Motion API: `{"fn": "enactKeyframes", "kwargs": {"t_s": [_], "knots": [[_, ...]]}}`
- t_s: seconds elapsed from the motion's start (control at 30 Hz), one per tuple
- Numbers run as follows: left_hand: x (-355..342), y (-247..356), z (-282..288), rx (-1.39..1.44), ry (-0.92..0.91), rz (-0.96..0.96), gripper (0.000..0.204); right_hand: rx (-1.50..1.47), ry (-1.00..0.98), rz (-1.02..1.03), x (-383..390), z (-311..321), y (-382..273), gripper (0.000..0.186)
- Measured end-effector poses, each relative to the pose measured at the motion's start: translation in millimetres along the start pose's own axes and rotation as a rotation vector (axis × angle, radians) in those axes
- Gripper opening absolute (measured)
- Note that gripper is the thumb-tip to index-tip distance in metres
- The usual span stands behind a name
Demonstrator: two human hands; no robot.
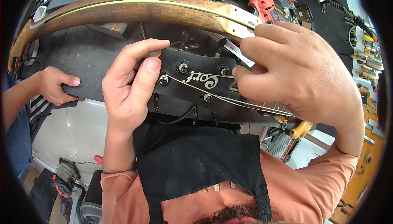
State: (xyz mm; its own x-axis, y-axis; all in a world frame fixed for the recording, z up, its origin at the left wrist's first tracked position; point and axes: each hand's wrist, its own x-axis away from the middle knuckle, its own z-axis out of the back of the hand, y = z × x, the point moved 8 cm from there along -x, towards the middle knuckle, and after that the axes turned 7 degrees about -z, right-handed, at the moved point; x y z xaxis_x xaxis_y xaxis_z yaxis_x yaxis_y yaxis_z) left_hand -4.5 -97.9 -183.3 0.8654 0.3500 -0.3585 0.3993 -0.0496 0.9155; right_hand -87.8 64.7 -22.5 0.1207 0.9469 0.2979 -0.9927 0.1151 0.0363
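Observation:
A black bass guitar headstock (186, 90) lies across the bench edge, with metal tuning posts and strings (241, 103) running right. My left hand (131, 80) is closed around its left end, thumb on the front face and forefinger stretched along the upper edge. Its other fingers curl out of sight behind. My right hand (290, 64) is over the nut end, fingers bent and pressed together, thumb tip beside an upper string. What its fingers pinch is hidden. A black tuning key (184, 39) sticks up from the headstock's far edge.
A curved wooden instrument part (135, 9) with a green-yellow strip lies along the bench's far side. Behind it sits a red and black power tool (266, 10). Another person's hand (57, 85) rests at the bench's left end. Tools hang on an orange board (364, 158) at right.

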Motion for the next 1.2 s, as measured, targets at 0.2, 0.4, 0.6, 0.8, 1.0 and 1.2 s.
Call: {"fn": "enactKeyframes", "kwargs": {"t_s": [0.2, 0.4, 0.6, 0.8, 1.0, 1.2], "knots": [[-1, 1, 1, -0.017, 0.053, 0.004, 0.025, -0.042, -0.042, 0.034, -1, -6, -7, 0.025], [-1, -3, 0, 0.043, 0.034, 0.054, 0.025, -0.046, -0.024, 0.028, 0, -11, -6, 0.023], [-2, -5, -2, 0.033, 0.054, 0.025, 0.024, -0.042, -0.054, -0.042, 1, -8, -15, 0.020], [-2, -10, -7, 0.117, 0.088, 0.092, 0.024, -0.132, -0.042, -0.175, -5, -3, -4, 0.031], [-5, -13, -14, 0.130, 0.064, 0.160, 0.026, -0.070, -0.105, -0.254, -17, 3, -6, 0.025], [-4, -12, -14, 0.185, 0.112, 0.117, 0.024, 0.137, -0.194, -0.427, -22, 8, -13, 0.012]]}}
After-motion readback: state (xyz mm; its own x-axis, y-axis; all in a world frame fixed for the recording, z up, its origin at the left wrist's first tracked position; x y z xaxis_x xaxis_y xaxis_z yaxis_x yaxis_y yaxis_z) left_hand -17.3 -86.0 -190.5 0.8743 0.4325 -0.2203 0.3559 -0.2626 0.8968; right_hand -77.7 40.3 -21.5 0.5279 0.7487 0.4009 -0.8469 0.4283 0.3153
